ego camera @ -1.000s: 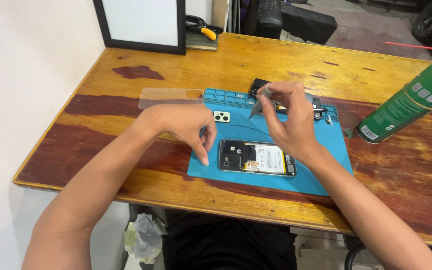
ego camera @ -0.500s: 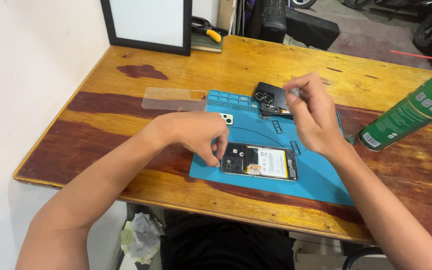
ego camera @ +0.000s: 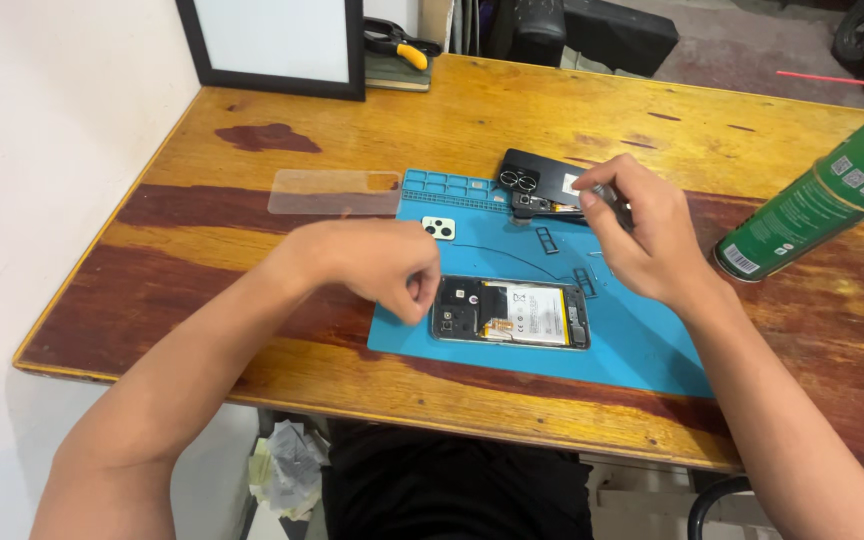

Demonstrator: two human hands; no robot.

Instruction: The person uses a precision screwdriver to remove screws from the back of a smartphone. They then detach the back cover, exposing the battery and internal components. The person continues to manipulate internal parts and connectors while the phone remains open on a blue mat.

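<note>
The left hand [ego camera: 377,265] rests on the near-left part of the blue mat [ego camera: 642,345], fingers curled together against the left end of the opened phone [ego camera: 510,313]; whether they pinch anything is too small to tell. The right hand [ego camera: 642,240] hovers over the mat's far-right part, thumb and fingers closed on a thin metal tool [ego camera: 604,190] whose tip sits just at the black back cover [ego camera: 540,183] (the cover lies at the mat's far edge).

There is one opened phone, flat on the mat near its front edge, its battery and board exposed. One back cover, one small pale camera piece [ego camera: 439,228] on the mat, and one clear phone case [ego camera: 335,192] just left of the mat on the wooden table [ego camera: 202,290]. One green spray can [ego camera: 820,202] lies tilted at the right, well apart from the mat. One black-framed panel [ego camera: 272,45] stands at the far-left edge, with pliers [ego camera: 402,42] beside it.

The table's left part and the far middle offer open room.
</note>
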